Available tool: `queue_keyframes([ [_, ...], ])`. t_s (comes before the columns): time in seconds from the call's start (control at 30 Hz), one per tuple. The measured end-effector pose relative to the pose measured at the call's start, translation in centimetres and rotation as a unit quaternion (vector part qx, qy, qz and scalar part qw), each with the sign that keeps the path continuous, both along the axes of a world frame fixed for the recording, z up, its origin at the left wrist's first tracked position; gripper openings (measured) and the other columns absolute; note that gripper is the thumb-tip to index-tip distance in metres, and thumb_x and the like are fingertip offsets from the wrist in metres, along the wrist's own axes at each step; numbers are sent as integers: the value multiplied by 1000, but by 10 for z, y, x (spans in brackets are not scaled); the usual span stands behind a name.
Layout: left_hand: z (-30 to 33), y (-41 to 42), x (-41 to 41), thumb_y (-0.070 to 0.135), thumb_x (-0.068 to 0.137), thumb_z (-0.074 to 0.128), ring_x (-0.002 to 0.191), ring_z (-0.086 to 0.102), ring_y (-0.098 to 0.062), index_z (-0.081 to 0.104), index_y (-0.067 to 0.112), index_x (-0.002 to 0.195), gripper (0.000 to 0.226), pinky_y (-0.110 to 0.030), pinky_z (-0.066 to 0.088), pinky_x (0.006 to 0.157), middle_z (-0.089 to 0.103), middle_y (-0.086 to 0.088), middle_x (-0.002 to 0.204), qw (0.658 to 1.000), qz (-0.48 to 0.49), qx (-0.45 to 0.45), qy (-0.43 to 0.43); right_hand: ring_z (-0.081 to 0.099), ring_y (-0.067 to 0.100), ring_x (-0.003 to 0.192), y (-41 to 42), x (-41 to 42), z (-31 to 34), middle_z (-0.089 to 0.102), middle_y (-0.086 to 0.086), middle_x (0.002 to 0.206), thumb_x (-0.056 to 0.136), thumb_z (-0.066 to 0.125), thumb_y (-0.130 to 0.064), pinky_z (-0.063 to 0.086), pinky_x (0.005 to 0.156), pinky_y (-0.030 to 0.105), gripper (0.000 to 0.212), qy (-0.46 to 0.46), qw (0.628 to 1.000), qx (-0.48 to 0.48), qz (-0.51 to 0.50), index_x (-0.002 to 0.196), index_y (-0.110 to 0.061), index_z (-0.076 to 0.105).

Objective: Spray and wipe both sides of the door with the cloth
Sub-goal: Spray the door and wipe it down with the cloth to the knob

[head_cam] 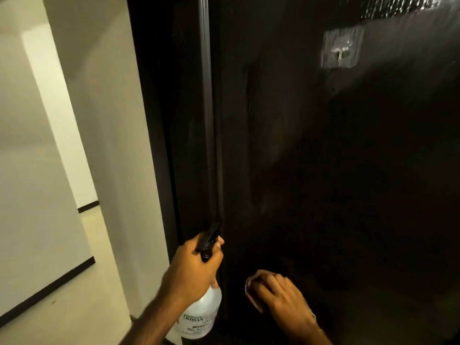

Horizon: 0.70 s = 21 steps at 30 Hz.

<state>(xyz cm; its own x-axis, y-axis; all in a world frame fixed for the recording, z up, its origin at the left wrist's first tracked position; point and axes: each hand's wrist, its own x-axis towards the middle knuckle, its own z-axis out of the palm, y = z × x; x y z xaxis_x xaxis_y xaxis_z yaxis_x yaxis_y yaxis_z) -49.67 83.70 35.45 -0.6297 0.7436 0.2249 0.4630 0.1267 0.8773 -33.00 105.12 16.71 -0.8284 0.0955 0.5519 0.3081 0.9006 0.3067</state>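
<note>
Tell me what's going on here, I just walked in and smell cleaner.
A person is cleaning a dark door. The left hand holds a clear spray bottle by its black trigger head, nozzle aimed at the door's edge. The right hand presses a cloth, mostly hidden under the fingers, flat against the lower panel. A clear adhesive hook sits higher up.

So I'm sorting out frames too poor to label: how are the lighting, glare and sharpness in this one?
Head view: the door is very dark with little surface detail; glare streaks its top right corner and the clear adhesive hook. The wall at left is brightly lit. Wide-angle bending curves the door edge. Left hand on the spray bottle and right hand on the cloth look soft.
</note>
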Motion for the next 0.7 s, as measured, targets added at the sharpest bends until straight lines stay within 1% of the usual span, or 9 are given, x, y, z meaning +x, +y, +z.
queue_keyframes([
  [0.03,2,2,-1,25,105,60,50,74,-21,73,33,106,15,-49,66,76,70,-3,53,1000,1,2,-3,71,19,95,1,-3,18,58,-1,128,89,54,-33,59,75,30,42,43,999,2,-3,128,-31,70],
  [0.13,11,11,-2,25,105,60,50,74,-24,73,33,106,15,-51,66,76,69,-6,53,1000,0,15,0,64,28,107,10,-17,93,57,9,137,91,67,-29,53,82,37,44,156,987,32,1,135,-24,68],
  [0.2,15,15,0,25,105,60,50,73,-25,72,33,105,15,-50,66,74,68,-6,52,1000,-6,24,6,61,31,110,11,-24,156,60,12,138,94,71,-26,51,85,40,43,215,974,66,12,136,-21,70],
  [0.33,23,14,-3,22,106,59,49,70,-24,73,29,107,16,-51,67,73,65,-6,51,999,-14,47,2,64,32,97,7,-51,295,70,11,127,95,77,-30,55,80,44,31,354,929,108,10,124,-19,77],
  [0.43,29,11,-12,23,106,59,50,71,-24,73,28,112,16,-52,67,73,65,-6,52,998,-3,59,3,62,31,97,2,-79,368,68,11,124,86,80,-35,56,80,42,41,385,917,102,-22,123,-18,74],
  [0.5,32,9,-18,25,106,59,51,72,-24,74,30,112,17,-52,67,72,67,-7,53,997,5,69,13,62,29,101,1,-96,386,66,11,126,83,84,-35,55,82,38,48,376,919,106,-57,125,-16,71],
  [0.53,34,8,-21,25,107,59,51,72,-25,74,30,112,17,-52,67,72,67,-8,53,997,10,75,15,62,28,102,-1,-102,388,65,11,126,85,82,-36,54,82,37,47,373,919,104,-67,125,-16,70],
  [0.63,39,6,-30,22,107,58,50,72,-27,74,28,111,17,-53,67,73,66,-8,50,996,19,85,20,59,30,94,-10,-114,366,64,11,115,95,71,-39,50,74,40,30,373,921,97,-57,117,-18,71],
  [0.7,42,6,-31,20,107,58,49,70,-27,74,26,109,17,-55,66,74,64,-8,49,996,17,87,16,57,32,90,-14,-121,330,62,10,111,95,70,-36,47,70,43,24,329,937,112,-30,114,-20,71],
])
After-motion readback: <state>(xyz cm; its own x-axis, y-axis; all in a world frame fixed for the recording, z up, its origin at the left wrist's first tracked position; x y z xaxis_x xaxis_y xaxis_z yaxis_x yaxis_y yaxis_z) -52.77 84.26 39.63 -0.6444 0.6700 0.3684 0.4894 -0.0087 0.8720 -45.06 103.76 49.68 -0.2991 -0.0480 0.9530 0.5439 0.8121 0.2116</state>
